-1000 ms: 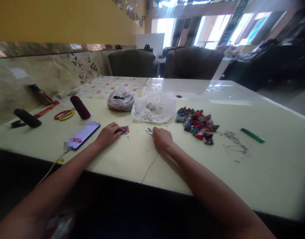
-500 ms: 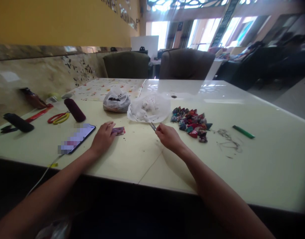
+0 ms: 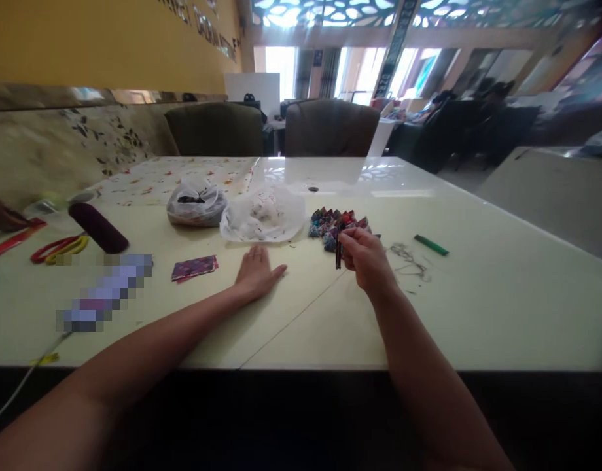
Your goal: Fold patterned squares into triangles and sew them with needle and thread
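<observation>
My left hand (image 3: 258, 273) lies flat on the table, fingers stretched out and nothing in it. To its left are small purple patterned fabric pieces (image 3: 194, 267) with a red edge, out of its reach. My right hand (image 3: 366, 256) is closed around a slim dark two-pronged tool (image 3: 338, 252), held upright above the table; its exact kind is unclear. Just behind that hand sits a cluster of small colourful pointed fabric pieces (image 3: 325, 222), partly covered by the fingers. A white plastic bag with white stuffing (image 3: 264, 212) lies beyond my left hand.
A second plastic bag (image 3: 197, 204) holds dark material. At left are a phone (image 3: 107, 294) on a cable, red-and-yellow-handled scissors (image 3: 60, 249) and a maroon cylindrical case (image 3: 99, 227). Loose threads (image 3: 407, 260) and a green cutter-like object (image 3: 431, 244) lie right. Chairs (image 3: 332, 127) stand behind.
My left hand has left the fabric pieces and moved right, now flat on the table. My right hand has moved right with its tool, towards the fabric cluster. The view has turned right.
</observation>
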`<state>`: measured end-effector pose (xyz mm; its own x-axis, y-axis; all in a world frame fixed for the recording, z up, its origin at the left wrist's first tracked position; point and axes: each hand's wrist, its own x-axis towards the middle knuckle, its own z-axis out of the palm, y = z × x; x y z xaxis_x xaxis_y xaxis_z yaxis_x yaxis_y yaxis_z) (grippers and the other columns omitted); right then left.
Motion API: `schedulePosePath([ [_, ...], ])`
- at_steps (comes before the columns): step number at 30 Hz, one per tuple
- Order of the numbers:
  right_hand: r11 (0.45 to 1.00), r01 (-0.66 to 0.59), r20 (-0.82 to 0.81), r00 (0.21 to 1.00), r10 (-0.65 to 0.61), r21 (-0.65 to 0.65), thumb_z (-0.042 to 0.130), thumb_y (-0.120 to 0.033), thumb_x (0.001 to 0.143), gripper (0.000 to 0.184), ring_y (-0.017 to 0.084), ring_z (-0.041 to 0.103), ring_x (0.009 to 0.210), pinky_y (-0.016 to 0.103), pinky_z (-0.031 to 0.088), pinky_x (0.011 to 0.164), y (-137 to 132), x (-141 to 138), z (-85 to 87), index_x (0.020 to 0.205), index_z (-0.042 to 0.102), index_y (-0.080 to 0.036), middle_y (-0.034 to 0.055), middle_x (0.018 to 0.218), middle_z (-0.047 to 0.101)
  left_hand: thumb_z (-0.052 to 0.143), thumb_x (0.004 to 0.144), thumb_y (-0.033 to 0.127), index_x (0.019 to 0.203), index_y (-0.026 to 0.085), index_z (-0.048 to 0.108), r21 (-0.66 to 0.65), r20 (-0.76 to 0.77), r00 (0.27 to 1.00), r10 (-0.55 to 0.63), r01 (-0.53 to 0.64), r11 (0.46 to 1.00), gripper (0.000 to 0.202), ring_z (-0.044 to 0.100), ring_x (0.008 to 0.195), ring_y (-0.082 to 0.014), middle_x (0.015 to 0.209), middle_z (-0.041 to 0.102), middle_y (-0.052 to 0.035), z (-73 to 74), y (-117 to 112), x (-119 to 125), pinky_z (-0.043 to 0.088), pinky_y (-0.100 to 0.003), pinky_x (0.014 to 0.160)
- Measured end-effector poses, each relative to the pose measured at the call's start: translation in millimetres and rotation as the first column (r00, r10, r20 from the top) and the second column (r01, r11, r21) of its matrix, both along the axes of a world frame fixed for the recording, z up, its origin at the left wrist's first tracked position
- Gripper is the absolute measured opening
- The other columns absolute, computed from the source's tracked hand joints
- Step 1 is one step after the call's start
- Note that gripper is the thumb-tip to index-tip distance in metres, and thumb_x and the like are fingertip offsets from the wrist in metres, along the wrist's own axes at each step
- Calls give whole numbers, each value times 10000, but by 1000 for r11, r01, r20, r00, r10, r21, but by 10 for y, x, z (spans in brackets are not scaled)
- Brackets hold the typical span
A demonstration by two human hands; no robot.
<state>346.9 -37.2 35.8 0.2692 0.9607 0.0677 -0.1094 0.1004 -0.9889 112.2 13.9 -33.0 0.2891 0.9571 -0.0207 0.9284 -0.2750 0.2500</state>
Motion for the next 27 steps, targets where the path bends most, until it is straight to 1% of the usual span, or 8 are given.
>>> schedulePosePath([
  [4,998,56,-22,998,-56,-8,718,-342,707,266,33,251,373,173,153,370,44,63,-42,782,504,-201,-120,471,338,351,969,628,1555,-85,246,-46,102,993,-66,71,996,929,113,1574,-385,1663,148,-296,61,236,900,109,-504,1271],
  [6,998,68,-21,997,-68,-15,720,-340,710,268,36,268,371,172,172,368,66,94,-74,780,504,-200,-116,468,348,353,993,559,1565,-32,273,-45,181,951,-251,262,964,826,181,1568,-349,1668,196,-259,122,287,1214,147,-484,1269],
  [8,997,71,-26,997,-71,-23,727,-349,714,283,39,287,374,173,189,373,78,125,-89,785,498,-201,-113,476,359,355,1007,460,1578,53,290,-45,261,877,-404,429,902,704,276,1546,-296,1661,272,-212,181,262,1296,232,-455,1249],
  [11,998,56,-27,998,-56,-5,719,-366,735,286,40,279,387,181,182,386,82,161,-85,796,490,-205,-113,499,352,375,989,528,1579,135,317,2,259,839,-478,495,869,711,251,1556,-290,1666,273,-184,178,51,869,205,-485,1256],
  [16,998,55,229,972,-57,15,627,-317,796,159,78,362,465,213,261,456,106,73,-152,775,525,-197,-67,553,429,328,962,648,1593,82,275,26,-9,962,-273,273,962,848,146,1572,-376,1679,173,-234,-87,-448,-521,150,-606,1236],
  [19,1000,20,490,872,-19,4,577,-272,819,116,128,486,588,248,360,564,122,-102,-250,742,546,-191,-19,622,535,309,974,638,1599,116,278,77,-67,969,-236,241,968,815,164,1572,-358,1683,191,-209,-183,-538,-743,145,-577,1246],
  [22,1000,12,615,788,0,-16,544,-266,847,115,161,544,670,269,395,635,109,-272,-305,754,530,-199,7,685,597,323,972,646,1588,105,299,57,-37,953,-301,302,951,820,176,1570,-353,1676,220,-212,-162,-392,-253,136,-547,1256],
  [27,985,145,584,794,-171,92,498,-287,888,98,182,605,740,276,447,712,71,-288,-259,855,522,-198,46,768,654,371,990,489,1592,4,224,37,36,909,-415,414,910,786,172,1562,-389,1658,208,-283,-97,45,996,129,-570,1252],
])
